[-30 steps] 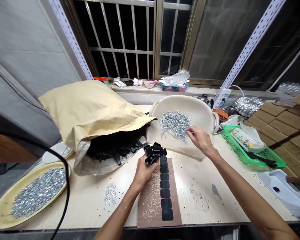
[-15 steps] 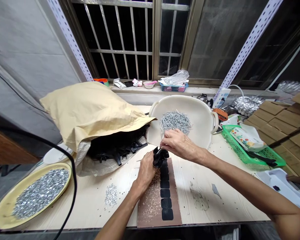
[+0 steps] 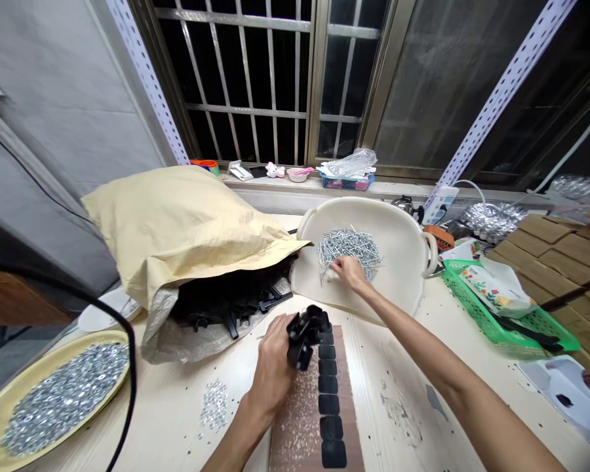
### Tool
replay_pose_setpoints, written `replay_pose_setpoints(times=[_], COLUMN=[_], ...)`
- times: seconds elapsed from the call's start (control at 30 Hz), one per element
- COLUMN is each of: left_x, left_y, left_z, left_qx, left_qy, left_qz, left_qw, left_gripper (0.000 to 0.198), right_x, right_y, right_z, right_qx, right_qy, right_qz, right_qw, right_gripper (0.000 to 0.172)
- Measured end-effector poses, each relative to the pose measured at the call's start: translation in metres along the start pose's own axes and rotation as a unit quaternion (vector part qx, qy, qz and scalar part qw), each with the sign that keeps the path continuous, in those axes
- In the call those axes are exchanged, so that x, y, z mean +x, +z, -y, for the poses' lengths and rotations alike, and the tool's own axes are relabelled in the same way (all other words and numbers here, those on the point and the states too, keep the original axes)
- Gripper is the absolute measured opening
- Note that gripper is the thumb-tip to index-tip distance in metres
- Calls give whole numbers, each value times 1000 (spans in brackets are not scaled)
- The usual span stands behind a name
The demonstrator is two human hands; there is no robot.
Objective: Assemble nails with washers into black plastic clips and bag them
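Note:
My left hand (image 3: 273,362) is closed around a black plastic part (image 3: 305,333), held just above the far end of a brown board (image 3: 297,426). A column of black rounded squares (image 3: 330,404) runs along that board. Over in the white basin (image 3: 400,275), my right hand (image 3: 352,273) touches the near edge of a pile of long thin metal screws (image 3: 349,244). Its fingers are pinched together, and what is between them cannot be made out.
A beige sack (image 3: 187,216) lies at the left, its mouth showing more black parts (image 3: 231,314). Nearer stands a yellow dish (image 3: 44,344) of metal washers or nuts; small pieces (image 3: 213,403) lie beside it. Right are a green basket (image 3: 516,341) and cardboard boxes (image 3: 560,246). A black cable (image 3: 134,373) crosses the left.
My right hand has moved from the black part up and away to the screws in the basin. My left hand keeps the part, now turned and slightly lower left. The view has shifted slightly.

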State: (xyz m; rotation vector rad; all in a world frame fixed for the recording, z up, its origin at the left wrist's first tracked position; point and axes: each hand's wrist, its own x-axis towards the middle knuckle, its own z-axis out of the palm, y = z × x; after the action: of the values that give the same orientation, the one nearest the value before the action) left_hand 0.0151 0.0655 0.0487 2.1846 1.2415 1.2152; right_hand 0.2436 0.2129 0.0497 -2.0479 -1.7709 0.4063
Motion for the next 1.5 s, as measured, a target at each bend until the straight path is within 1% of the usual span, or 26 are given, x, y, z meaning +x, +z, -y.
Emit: replay_pose_setpoints(times=[0.1, 0.17, 0.23, 0.27, 0.33, 0.4, 0.47, 0.53, 0.63, 0.7, 0.73, 0.8, 0.83, 0.9, 1.0, 1.1, 1.17, 1.23, 1.27, 1.3, 1.37, 1.4, 1.43, 1.5], left_x=[0, -1, -3, -3, -1, 4, 10, 15, 18, 19, 20, 22, 24, 26, 28, 26, 26, 26, 26, 27, 29, 29, 30, 29], left_y=[-7, -8, -7, -6, -4, -2, -1, -1, -1, 2, 3, 7, 9, 14, 18, 21, 22, 24, 25, 25, 24, 23, 21, 15], left_z=[12, 19, 22, 22, 20, 19, 20, 24, 29, 32, 33, 33, 32, 31, 30, 32, 34, 36, 36, 37, 36, 34, 32, 26], left_qx=[8, 8, -14, -34, -102, -189, -252, -276, -289, -300, -304, -304, -300, -286, -242, -172, -126, -102, -100, -107, -144, -169, -191, -216], left_qy=[-12, -24, -48, -74, -159, -256, -319, -337, -346, -354, -356, -351, -346, -334, -312, -275, -251, -240, -242, -246, -262, -269, -274, -277], left_qz=[-6, -10, -13, -10, -8, -20, -44, -60, -53, -39, -33, -29, -28, -25, -16, -13, -12, -10, -10, -12, -25, -33, -42, -61], left_qw=[1000, 1000, 999, 997, 982, 948, 913, 898, 891, 885, 883, 885, 889, 898, 918, 946, 960, 965, 965, 963, 954, 948, 942, 934], left_gripper=[22, 24, 23, 21, 15, 17, 22, 25, 22, 20, 20, 19, 19, 16, 12, 12, 12, 12, 12, 13, 16, 17, 19, 20], right_x=[16, 25, 32, 34, 37, 37, 36, 31, 15, -5, -17, -41, -51, -67, -74, -75, -76, -77, -75, -72, -59, -50, -40, -19], right_y=[26, 36, 41, 42, 43, 40, 33, 24, 4, -13, -21, -39, -46, -58, -65, -62, -61, -64, -67, -70, -76, -76, -74, -61], right_z=[7, 12, 15, 15, 12, 7, 1, -4, -3, 5, 12, 29, 39, 56, 73, 79, 81, 82, 81, 80, 74, 69, 63, 49], right_qx=[-17, -20, -17, -14, -7, 1, 8, 22, 53, 88, 109, 155, 151, 112, 20, -72, -110, -112, -96, -69, 2, 31, 42, 0], right_qy=[80, 122, 152, 163, 179, 189, 189, 165, 86, 0, -58, -235, -294, -372, -434, -475, -489, -493, -492, -488, -469, -452, -424, -317], right_qz=[1, 9, 21, 28, 39, 47, 51, 50, 38, 34, 36, 37, 34, 49, 72, 78, 88, 105, 117, 130, 139, 127, 106, 73], right_qw=[997, 992, 988, 986, 983, 981, 981, 985, 994, 996, 992, 959, 943, 920, 898, 873, 861, 857, 858, 861, 872, 882, 898, 946], right_gripper=[29, 29, 29, 31, 34, 34, 30, 25, 26, 24, 25, 26, 24, 19, 14, 14, 16, 14, 15, 20, 34, 36, 34, 26])
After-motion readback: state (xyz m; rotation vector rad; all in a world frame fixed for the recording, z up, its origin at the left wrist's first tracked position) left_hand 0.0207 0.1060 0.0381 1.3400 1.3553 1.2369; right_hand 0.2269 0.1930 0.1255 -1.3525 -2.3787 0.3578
